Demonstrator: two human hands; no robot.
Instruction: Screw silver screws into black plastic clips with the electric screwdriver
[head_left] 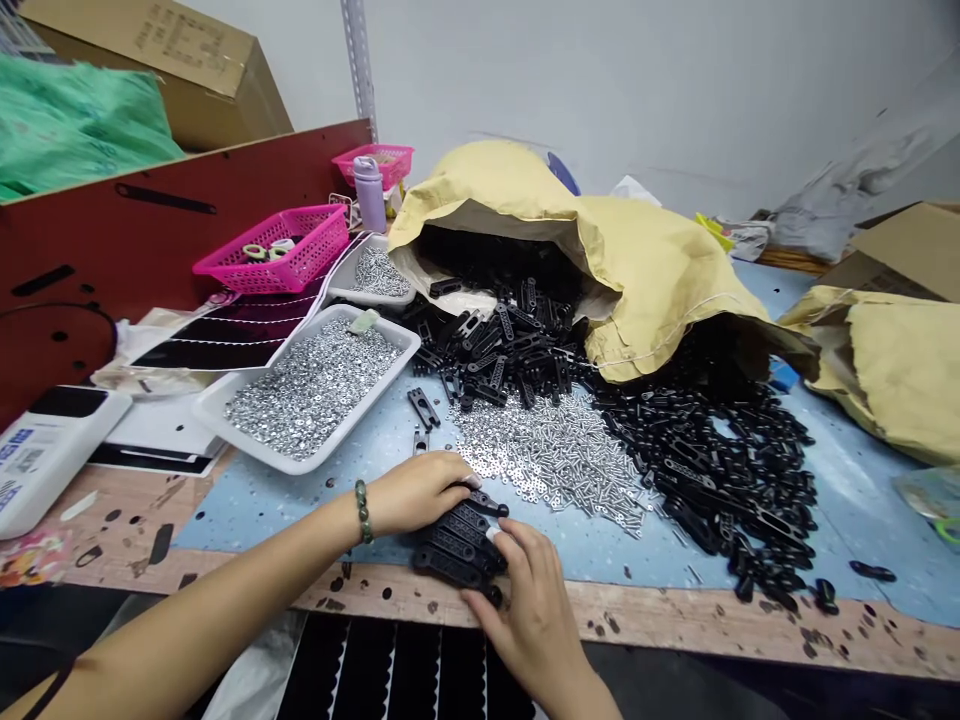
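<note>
A group of black plastic parts [454, 540] lies side by side near the table's front edge. My left hand [427, 490], with a green bead bracelet at the wrist, rests over their upper left end, fingers closed against the top part. On the right, my right hand [529, 590] has thumb and fingers apart around the right ends of the parts, touching them. Just beyond lies a heap of silver screws [592, 465] beside small silver nuts [495, 440]. Loose black parts [495, 350] are piled behind them, and more black pieces [697, 450] spread to the right.
Yellow sacks [645, 260] lie open at the back. A white tray [304, 465] of small metal pieces stands at the left, near a pink basket [322, 245] and a purple bottle [370, 195]. A white device [56, 450] sits far left. A red board [172, 215] edges the table.
</note>
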